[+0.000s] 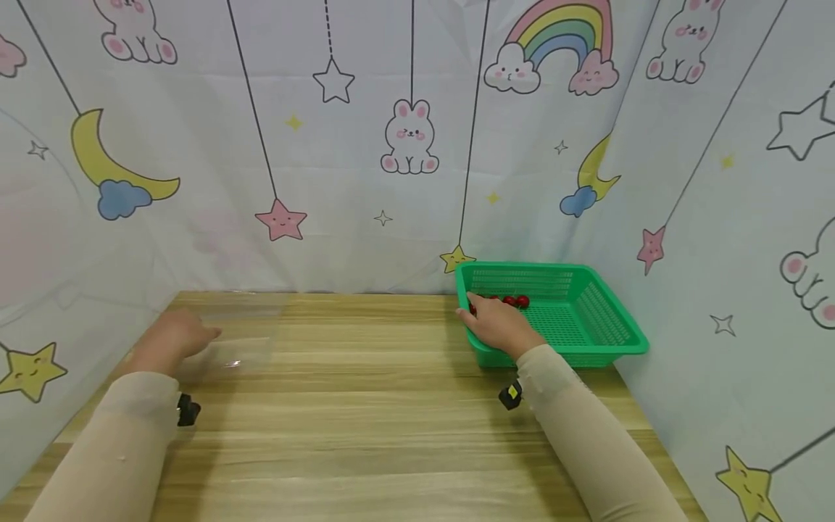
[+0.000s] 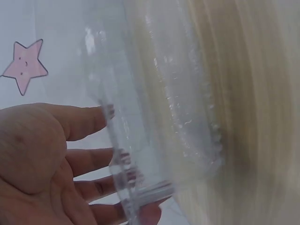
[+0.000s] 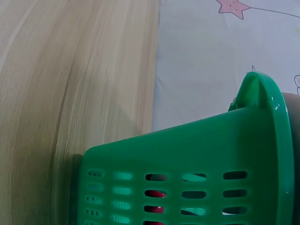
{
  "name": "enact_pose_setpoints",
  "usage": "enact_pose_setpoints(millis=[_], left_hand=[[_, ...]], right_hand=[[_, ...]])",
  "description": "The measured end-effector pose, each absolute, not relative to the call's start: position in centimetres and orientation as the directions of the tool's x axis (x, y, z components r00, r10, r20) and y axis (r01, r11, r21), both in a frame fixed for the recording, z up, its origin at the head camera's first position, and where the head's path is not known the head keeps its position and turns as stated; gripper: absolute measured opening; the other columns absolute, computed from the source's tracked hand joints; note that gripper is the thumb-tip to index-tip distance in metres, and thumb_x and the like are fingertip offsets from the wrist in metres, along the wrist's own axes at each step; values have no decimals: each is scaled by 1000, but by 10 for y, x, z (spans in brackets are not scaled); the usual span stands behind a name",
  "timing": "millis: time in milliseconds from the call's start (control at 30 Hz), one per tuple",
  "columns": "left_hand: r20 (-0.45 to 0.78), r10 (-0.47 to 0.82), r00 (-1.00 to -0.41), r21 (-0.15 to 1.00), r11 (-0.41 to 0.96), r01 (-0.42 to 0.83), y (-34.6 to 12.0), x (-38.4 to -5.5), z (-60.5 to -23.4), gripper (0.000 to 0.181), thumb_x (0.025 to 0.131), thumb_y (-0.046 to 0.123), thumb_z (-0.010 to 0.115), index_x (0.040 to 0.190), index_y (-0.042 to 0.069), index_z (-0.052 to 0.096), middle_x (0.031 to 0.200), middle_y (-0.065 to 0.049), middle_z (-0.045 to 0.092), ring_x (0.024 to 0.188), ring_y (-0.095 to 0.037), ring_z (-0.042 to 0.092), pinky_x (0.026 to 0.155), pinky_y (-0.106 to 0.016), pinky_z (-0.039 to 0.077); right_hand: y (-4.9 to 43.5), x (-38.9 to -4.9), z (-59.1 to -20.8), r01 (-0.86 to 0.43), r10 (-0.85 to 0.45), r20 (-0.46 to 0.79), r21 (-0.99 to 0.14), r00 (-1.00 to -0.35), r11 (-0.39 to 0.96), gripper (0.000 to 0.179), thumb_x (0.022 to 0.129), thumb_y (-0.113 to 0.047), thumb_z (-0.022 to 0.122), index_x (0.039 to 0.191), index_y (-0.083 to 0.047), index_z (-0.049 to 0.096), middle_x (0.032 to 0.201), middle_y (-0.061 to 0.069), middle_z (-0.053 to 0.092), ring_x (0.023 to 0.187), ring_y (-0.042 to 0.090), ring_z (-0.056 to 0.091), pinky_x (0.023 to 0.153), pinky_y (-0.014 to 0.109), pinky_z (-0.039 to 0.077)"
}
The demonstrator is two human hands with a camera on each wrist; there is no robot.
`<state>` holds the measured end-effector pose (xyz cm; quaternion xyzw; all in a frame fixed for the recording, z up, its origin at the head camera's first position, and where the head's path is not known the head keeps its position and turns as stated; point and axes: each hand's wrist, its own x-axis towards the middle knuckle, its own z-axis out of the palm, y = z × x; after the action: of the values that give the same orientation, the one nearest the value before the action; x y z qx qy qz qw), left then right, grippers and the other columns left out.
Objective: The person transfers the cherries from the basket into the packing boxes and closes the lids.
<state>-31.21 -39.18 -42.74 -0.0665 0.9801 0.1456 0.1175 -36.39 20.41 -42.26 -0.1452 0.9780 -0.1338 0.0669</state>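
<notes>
At the table's left side my left hand (image 1: 179,335) holds a clear plastic container (image 2: 140,117) by its rim. Thumb and fingertips meet the clear edge in the left wrist view, some of them seen through the plastic. My right hand (image 1: 497,322) grips the left rim of a green plastic basket (image 1: 603,351), its thumb on the outer side. Several small round red things (image 1: 522,301) lie in the basket by that hand. In the right wrist view the basket's slotted wall (image 3: 187,140) hides most of the hand, and bits of red show through the slots.
The wood-grain table (image 1: 352,420) extends between the two containers. A white cloth printed with stars, rabbits and a rainbow (image 1: 352,181) hangs behind and along both sides. The basket stands near the right-hand cloth. A small black device (image 1: 511,395) sits at the right wrist.
</notes>
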Motion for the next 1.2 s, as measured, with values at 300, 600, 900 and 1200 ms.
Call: enact_pose_setpoints(millis=[300, 600, 900, 1200], left_hand=[[-289, -3, -957, 367, 923, -114, -344, -315, -417, 66, 113, 25, 57, 156, -24, 46, 161, -49, 45, 114, -53, 74, 85, -53, 68], [-264, 83, -961, 390, 920, -28, -293, -320, -413, 69, 114, 32, 64, 155, -22, 50, 156, -45, 56, 87, -34, 76, 81, -47, 67], [-236, 105, -966, 396, 918, 3, -262, -323, -418, 64, 114, 33, 65, 148, -21, 59, 141, -40, 68, 83, -28, 74, 81, -47, 65], [-238, 109, -965, 396, 918, 6, -249, -327, -422, 69, 114, 35, 63, 153, -22, 54, 144, -39, 67, 81, -25, 75, 91, -51, 65]], right_hand=[[189, -361, -422, -256, -290, -90, -277, -953, 926, 80, 120, -62, 44, 179, -9, 34, 137, 13, 81, 117, 34, 81, 108, 60, 62], [175, -359, -421, -250, -284, -89, -276, -955, 928, 80, 120, -63, 44, 179, -10, 34, 148, 14, 77, 126, 36, 78, 113, 60, 60], [162, -360, -423, -261, -290, -77, -264, -954, 928, 80, 120, -63, 44, 179, -11, 35, 133, 11, 83, 112, 32, 82, 109, 58, 63], [152, -360, -423, -268, -293, -73, -240, -953, 933, 79, 119, -64, 44, 178, -12, 36, 141, 12, 80, 93, 27, 81, 99, 55, 66]])
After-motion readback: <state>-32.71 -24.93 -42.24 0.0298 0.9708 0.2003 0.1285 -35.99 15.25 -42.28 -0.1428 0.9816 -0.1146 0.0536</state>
